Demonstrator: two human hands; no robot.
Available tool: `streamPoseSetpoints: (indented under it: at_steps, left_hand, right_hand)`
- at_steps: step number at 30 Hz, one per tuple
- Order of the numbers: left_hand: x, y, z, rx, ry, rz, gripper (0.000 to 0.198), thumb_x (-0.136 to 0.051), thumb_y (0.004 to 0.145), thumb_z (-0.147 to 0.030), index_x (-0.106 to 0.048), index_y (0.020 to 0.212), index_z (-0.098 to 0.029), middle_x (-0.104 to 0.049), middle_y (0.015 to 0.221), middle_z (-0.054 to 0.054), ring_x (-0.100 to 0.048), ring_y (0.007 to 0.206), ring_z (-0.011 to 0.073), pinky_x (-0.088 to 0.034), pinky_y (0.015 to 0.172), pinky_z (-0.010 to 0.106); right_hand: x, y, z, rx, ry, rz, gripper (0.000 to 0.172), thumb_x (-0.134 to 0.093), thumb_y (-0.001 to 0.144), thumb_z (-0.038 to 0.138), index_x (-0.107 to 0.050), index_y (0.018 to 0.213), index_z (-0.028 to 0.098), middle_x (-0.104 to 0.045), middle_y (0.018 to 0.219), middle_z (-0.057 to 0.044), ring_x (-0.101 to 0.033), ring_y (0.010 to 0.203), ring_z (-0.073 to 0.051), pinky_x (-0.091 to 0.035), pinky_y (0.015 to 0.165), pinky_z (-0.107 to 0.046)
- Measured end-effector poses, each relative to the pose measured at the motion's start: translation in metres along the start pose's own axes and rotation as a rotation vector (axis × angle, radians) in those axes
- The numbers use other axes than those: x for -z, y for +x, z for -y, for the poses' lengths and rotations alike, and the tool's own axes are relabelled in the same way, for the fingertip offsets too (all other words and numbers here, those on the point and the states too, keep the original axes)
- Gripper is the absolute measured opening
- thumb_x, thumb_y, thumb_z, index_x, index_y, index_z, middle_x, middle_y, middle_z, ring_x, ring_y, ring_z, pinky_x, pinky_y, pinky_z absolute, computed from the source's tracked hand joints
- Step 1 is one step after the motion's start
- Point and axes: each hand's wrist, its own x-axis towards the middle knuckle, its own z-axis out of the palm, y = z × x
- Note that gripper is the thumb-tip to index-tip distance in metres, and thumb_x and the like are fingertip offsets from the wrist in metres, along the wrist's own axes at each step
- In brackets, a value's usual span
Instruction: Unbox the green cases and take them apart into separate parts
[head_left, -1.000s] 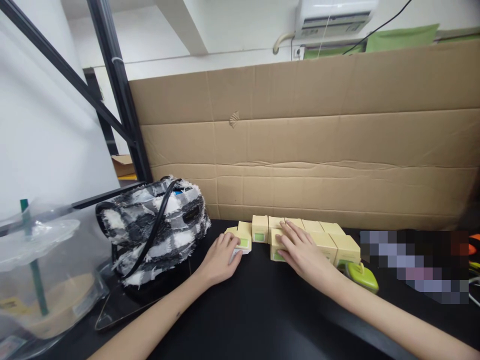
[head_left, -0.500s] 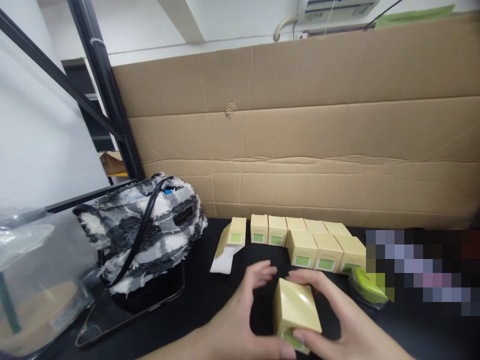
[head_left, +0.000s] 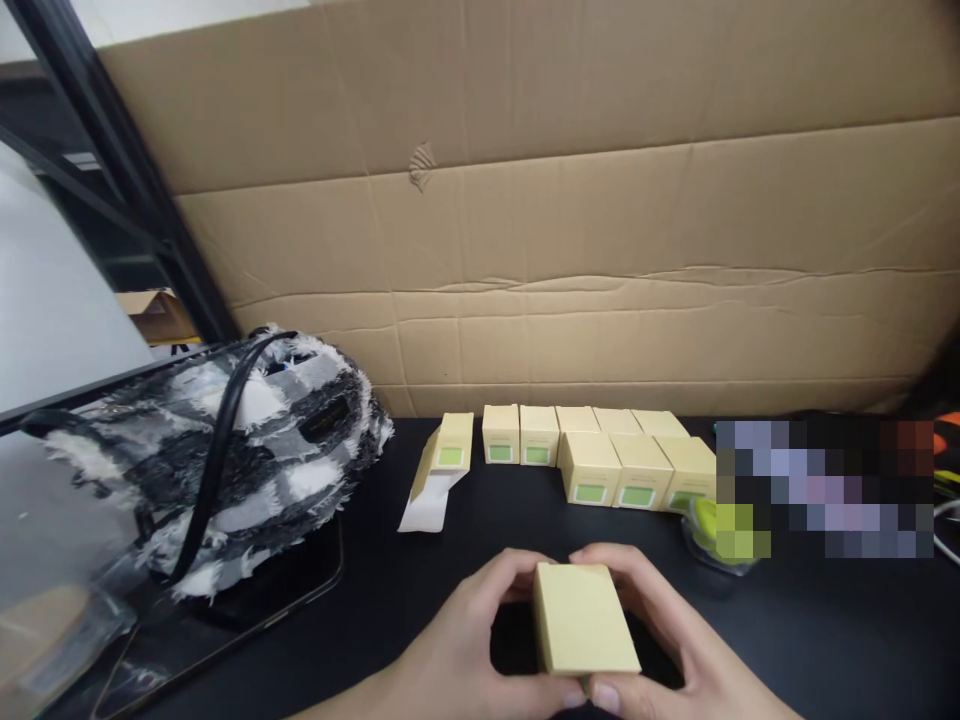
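Note:
A small pale yellow cardboard box [head_left: 585, 620] is held between both hands near the bottom of the view, its plain top face turned up. My left hand [head_left: 466, 645] curls round its left side, thumb at the front edge and fingers at the far edge. On the opposite side my right hand [head_left: 679, 640] grips it the same way, the two thumb tips almost meeting. Beyond them stand several matching boxes [head_left: 592, 470] with green labels, in two rows. To their left, an opened box [head_left: 454, 440] has a white flap [head_left: 424, 508] folded out onto the table.
A shaggy black-and-white bag [head_left: 262, 460] sits at the left on a dark, shiny flat panel [head_left: 300, 600]. A green-lidded clear container [head_left: 705, 530] lies right of the boxes, by a pixelated patch. Tall cardboard [head_left: 562, 230] walls off the back of the black table [head_left: 825, 640].
My left hand has closed in from beside the box and now touches it. The box has turned so its green label no longer shows. The camera view has tipped downward.

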Motion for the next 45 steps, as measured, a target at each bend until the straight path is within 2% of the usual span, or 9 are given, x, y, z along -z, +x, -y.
streamPoseSetpoints:
  at_steps: [3, 8, 17, 23, 26, 29, 35, 40, 45]
  left_hand:
    - [0.0, -0.001, 0.002, 0.006, 0.011, -0.014, 0.054, -0.081, 0.065, -0.02, -0.053, 0.112, -0.024, -0.067, 0.111, 0.001, -0.062, 0.106, 0.0207, -0.045, 0.096, 0.031]
    - [0.0, -0.001, 0.001, 0.022, 0.009, -0.006, 0.062, -0.081, 0.066, -0.019, -0.049, 0.119, -0.026, -0.064, 0.121, 0.002, -0.06, 0.111, 0.0213, -0.044, 0.098, 0.032]
    - [0.001, 0.0, 0.001, 0.076, -0.014, -0.033, 0.056, -0.084, 0.063, -0.023, -0.055, 0.11, -0.024, -0.067, 0.112, 0.001, -0.062, 0.108, 0.022, -0.045, 0.097, 0.033]
    - [0.002, -0.006, 0.001, -0.056, 0.13, -0.012, 0.071, -0.078, 0.07, -0.021, -0.039, 0.129, -0.03, -0.059, 0.122, 0.003, -0.057, 0.112, 0.022, -0.045, 0.097, 0.033]
    - [0.003, -0.008, 0.004, -0.141, 0.181, -0.007, 0.061, -0.076, 0.072, -0.02, -0.044, 0.122, -0.033, -0.059, 0.117, 0.002, -0.059, 0.107, 0.0207, -0.047, 0.093, 0.031]
    - [0.003, -0.007, 0.009, -0.209, 0.112, -0.03, 0.064, -0.074, 0.074, -0.017, -0.033, 0.12, -0.033, -0.062, 0.114, 0.001, -0.062, 0.103, 0.0189, -0.048, 0.09, 0.031]
    - [0.005, -0.006, 0.019, -0.049, 0.057, -0.036, 0.051, -0.07, 0.079, -0.026, -0.026, 0.104, -0.03, -0.065, 0.102, 0.001, -0.066, 0.088, 0.0168, -0.051, 0.07, 0.025]
    - [0.008, -0.011, 0.029, -0.161, 0.303, 0.004, 0.06, -0.072, 0.076, -0.034, -0.023, 0.11, -0.032, -0.062, 0.105, 0.002, -0.066, 0.083, 0.0198, -0.051, 0.069, 0.028]
    - [0.009, -0.012, 0.024, -0.135, 0.291, -0.027, 0.066, -0.075, 0.073, -0.034, -0.025, 0.114, -0.033, -0.059, 0.108, 0.003, -0.063, 0.091, 0.0223, -0.05, 0.075, 0.031]
  right_hand:
    - [0.001, -0.001, -0.002, 0.124, -0.047, -0.015, 0.03, -0.066, 0.08, 0.025, -0.051, 0.103, 0.035, -0.058, 0.107, 0.0, -0.06, 0.098, -0.019, -0.051, 0.085, -0.031]
    - [0.001, 0.002, -0.009, -0.014, 0.012, -0.033, 0.061, -0.072, 0.074, 0.034, -0.04, 0.126, 0.032, -0.056, 0.119, -0.006, -0.056, 0.11, -0.025, -0.046, 0.094, -0.039]
    - [-0.001, 0.0, -0.007, 0.056, 0.032, 0.024, 0.04, -0.061, 0.085, 0.038, -0.044, 0.121, 0.033, -0.056, 0.115, -0.004, -0.058, 0.108, -0.022, -0.048, 0.091, -0.035]
    - [-0.001, 0.001, -0.008, 0.146, -0.073, 0.01, 0.063, -0.066, 0.082, 0.026, -0.032, 0.134, 0.04, -0.054, 0.129, -0.005, -0.055, 0.118, -0.025, -0.051, 0.092, -0.035]
    - [-0.001, -0.002, -0.006, 0.278, -0.23, 0.004, 0.047, -0.062, 0.085, 0.022, -0.048, 0.125, 0.042, -0.05, 0.132, -0.005, -0.052, 0.122, -0.025, -0.049, 0.096, -0.037]
    - [-0.002, -0.008, -0.008, 0.355, -0.36, -0.049, 0.034, -0.056, 0.087, 0.022, -0.059, 0.116, 0.041, -0.043, 0.141, -0.003, -0.043, 0.131, -0.028, -0.044, 0.101, -0.043]
    - [0.016, -0.001, -0.007, 0.555, -0.622, 0.092, 0.063, -0.055, 0.09, 0.023, -0.029, 0.144, 0.042, -0.047, 0.144, 0.001, -0.035, 0.136, -0.03, -0.034, 0.107, -0.054]
    - [0.031, 0.012, 0.021, 0.684, -0.832, 0.212, 0.069, -0.062, 0.085, 0.032, -0.029, 0.145, 0.033, -0.054, 0.136, -0.004, -0.048, 0.127, -0.028, -0.034, 0.109, -0.047]
    - [0.036, 0.009, 0.033, 0.687, -1.018, -0.045, 0.053, -0.064, 0.083, 0.036, -0.053, 0.133, 0.021, -0.077, 0.093, -0.008, -0.072, 0.085, -0.025, -0.054, 0.09, -0.04]
